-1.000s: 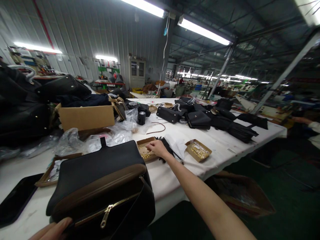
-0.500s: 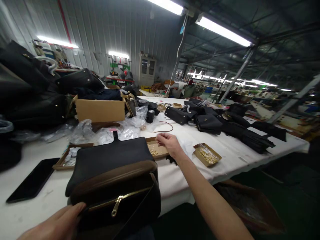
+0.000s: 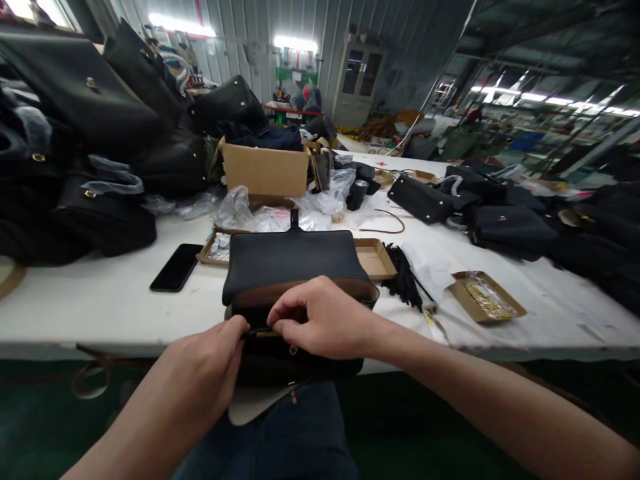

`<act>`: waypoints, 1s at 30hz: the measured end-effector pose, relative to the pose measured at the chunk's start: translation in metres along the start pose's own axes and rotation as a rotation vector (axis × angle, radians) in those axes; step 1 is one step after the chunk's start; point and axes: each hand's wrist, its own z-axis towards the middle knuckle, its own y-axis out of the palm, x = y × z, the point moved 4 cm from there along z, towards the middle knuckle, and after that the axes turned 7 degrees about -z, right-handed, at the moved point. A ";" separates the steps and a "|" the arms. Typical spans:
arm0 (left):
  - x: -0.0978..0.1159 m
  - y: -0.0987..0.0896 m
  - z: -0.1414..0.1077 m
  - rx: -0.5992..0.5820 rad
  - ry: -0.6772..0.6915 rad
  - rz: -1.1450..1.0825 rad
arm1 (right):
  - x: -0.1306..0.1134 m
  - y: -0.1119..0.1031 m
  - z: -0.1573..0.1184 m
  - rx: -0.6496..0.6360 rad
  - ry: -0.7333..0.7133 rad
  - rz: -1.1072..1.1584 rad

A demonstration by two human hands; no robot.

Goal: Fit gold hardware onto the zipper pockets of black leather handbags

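Observation:
A black handbag (image 3: 295, 257) with a brown lining stands at the table's front edge, its flap lifted back. My left hand (image 3: 207, 363) pinches the bag's edge by the left end of the gold zipper (image 3: 264, 334). Thumb and forefinger of my right hand (image 3: 325, 320) are closed together just above that zipper; whatever they hold, if anything, is too small to make out. The zipper pull (image 3: 293, 349) hangs under my right hand. Behind the bag, to its right, sits a shallow cardboard tray (image 3: 377, 259), partly hidden by the flap.
A phone (image 3: 176, 268) lies to the left, near a small box of white pieces (image 3: 219, 248). On the right are black straps (image 3: 403, 277) and a box of gold parts (image 3: 485, 297). Black bags (image 3: 100, 100) pile up at left; a cardboard carton (image 3: 265, 170) stands behind.
My right hand has come back from the tray of gold parts to the bag's zipper. My left hand still grips the bag. The view has turned right and downward.

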 end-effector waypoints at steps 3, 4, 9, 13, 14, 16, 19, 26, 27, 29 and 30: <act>-0.003 0.004 -0.004 -0.024 0.036 0.039 | 0.009 0.020 0.007 0.005 0.071 0.036; -0.003 0.004 -0.004 -0.025 0.040 0.047 | 0.011 0.024 0.008 -0.020 0.099 0.084; -0.001 -0.003 -0.007 -0.052 0.018 0.137 | 0.013 0.029 0.010 -0.182 0.174 0.274; 0.008 -0.006 -0.009 -0.106 0.053 0.194 | 0.017 0.035 0.011 -0.254 0.260 0.410; 0.010 -0.005 -0.010 -0.102 0.078 0.196 | 0.018 0.037 0.012 -0.258 0.288 0.436; 0.012 -0.005 -0.013 -0.065 0.135 0.176 | 0.019 0.040 0.014 -0.238 0.331 0.468; 0.008 -0.005 -0.016 0.022 0.196 0.089 | 0.018 0.043 0.017 -0.187 0.337 0.485; -0.009 -0.003 -0.022 0.083 0.166 -0.024 | 0.020 0.050 0.018 -0.204 0.290 0.506; -0.009 -0.003 -0.022 0.090 0.164 -0.026 | 0.021 0.051 0.017 -0.188 0.277 0.502; -0.009 -0.005 -0.021 0.110 0.167 -0.037 | 0.021 0.053 0.016 -0.173 0.265 0.524; -0.008 -0.005 -0.021 0.117 0.169 -0.045 | 0.021 0.053 0.015 -0.173 0.263 0.544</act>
